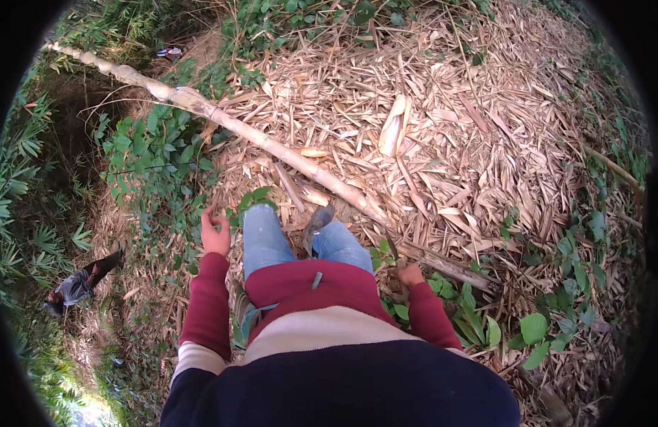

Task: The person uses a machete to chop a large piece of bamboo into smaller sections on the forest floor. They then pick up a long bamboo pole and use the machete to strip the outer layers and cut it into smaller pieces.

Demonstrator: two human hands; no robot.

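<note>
Knitted wool in navy, cream and maroon bands fills the near edge, the sweater (329,341) of the person looking down, with both maroon sleeves reaching forward. The left hand (215,231) is raised at the end of a bent arm, fingers loosely curled and empty, gripping nothing, hanging free beside the left knee. The right hand (410,275) sits lower by the right hip, closed in a fist round the handle of a slim dark blade (391,247) that rises from it toward the pole; the handle itself is hidden in the grip. Faded blue jeans (268,238) cover both legs, and a grey shoe (318,219) steps forward between them. Just past the shoe and the blade tip lies a long pale bamboo pole (286,153), jointed and smooth, running diagonally from the upper left down to the right, its lower end close to the right hand. It rests on a thick bed of dry, tan, papery bamboo leaves (443,142), crisp and curled. Green broad-leaved plants (151,153) grow at the left and lower right. Farther down the slope on the left, another person (76,285) in grey crouches among ferns.
</note>
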